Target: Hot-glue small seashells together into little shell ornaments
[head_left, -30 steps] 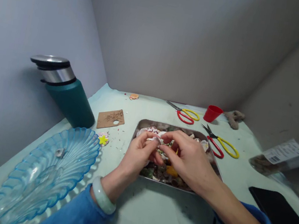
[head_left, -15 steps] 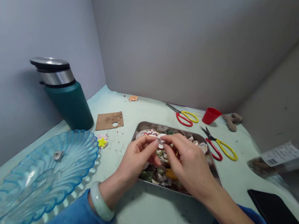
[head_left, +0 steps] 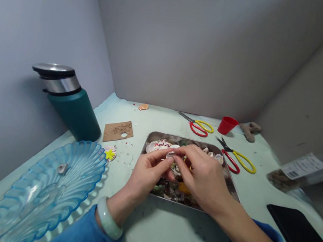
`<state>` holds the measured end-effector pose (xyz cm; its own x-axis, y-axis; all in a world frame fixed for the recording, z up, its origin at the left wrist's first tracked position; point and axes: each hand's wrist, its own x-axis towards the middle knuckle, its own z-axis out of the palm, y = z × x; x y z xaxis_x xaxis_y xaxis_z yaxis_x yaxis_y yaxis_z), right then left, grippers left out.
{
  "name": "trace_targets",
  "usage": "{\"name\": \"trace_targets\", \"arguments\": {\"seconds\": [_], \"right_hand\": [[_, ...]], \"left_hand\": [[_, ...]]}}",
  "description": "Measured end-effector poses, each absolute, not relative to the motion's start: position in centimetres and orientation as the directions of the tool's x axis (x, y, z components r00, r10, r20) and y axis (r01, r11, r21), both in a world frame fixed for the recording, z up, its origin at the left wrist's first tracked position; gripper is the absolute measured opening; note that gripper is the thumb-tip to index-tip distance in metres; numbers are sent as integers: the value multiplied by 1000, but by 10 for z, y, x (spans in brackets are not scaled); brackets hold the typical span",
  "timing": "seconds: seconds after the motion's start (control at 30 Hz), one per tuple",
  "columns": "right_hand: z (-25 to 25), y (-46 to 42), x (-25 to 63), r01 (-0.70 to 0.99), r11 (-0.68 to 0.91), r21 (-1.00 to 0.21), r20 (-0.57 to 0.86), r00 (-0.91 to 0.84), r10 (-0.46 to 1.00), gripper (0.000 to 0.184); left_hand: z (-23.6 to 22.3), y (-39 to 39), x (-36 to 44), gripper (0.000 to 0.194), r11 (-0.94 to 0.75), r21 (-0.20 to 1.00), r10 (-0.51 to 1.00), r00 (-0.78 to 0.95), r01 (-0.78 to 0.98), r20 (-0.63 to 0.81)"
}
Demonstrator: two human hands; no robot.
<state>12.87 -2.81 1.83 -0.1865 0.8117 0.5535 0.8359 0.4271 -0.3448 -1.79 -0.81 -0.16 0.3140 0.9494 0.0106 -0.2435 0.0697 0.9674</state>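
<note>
Between the fingertips of both hands is a small whitish-grey piece (head_left: 170, 154), possibly a shell; its exact kind is too small to make out. My left hand (head_left: 149, 170) pinches it from the left, thumb against forefinger. From the other side my right hand (head_left: 202, 175) grips it with thumb and fingertips. Both hands are over a metal tray (head_left: 190, 207) filled with shells and stones (head_left: 168, 190), partly hidden by them. Left of the tray lies a blue scalloped dish (head_left: 75, 189) with one small grey piece (head_left: 62, 168) in it.
A teal bottle (head_left: 76, 111) stands at the left, beside brown cardboard (head_left: 113, 130) and a round piece with a yellow star (head_left: 110, 153). Behind the tray are scissors (head_left: 199, 126) and a red cup (head_left: 227, 125); more scissors (head_left: 236, 156), a clear container (head_left: 305, 168) and a black flat object (head_left: 297, 234) lie right.
The small piece has been turned slightly between the fingertips, and the fingers have closed in around it. Otherwise the hands and the things on the table stay where they were.
</note>
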Motion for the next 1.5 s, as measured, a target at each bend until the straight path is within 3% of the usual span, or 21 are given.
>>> {"name": "trace_targets", "arguments": {"seconds": [0.3, 0.47, 0.73, 0.93, 1.5], "right_hand": [[16, -28, 130, 869, 430, -244, 593, -217, 776, 18], [17, -27, 129, 847, 439, -298, 600, -192, 777, 18], [24, -27, 134, 766, 410, -495, 556, -83, 827, 5], [30, -27, 135, 755, 452, -475, 527, -167, 833, 4], [23, -27, 132, 742, 440, -506, 516, -148, 843, 3]], "left_hand": [[-2, -8, -17, 39, 50, 979, 961, 277, -199, 7], [-2, -9, -18, 36, 39, 981, 962, 273, -188, 14], [1, -10, -18, 34, 21, 985, 956, 292, -173, 31], [-1, -9, -18, 30, 15, 979, 957, 285, -205, 45], [-2, -9, -19, 27, -24, 982, 961, 265, -186, 74]]}}
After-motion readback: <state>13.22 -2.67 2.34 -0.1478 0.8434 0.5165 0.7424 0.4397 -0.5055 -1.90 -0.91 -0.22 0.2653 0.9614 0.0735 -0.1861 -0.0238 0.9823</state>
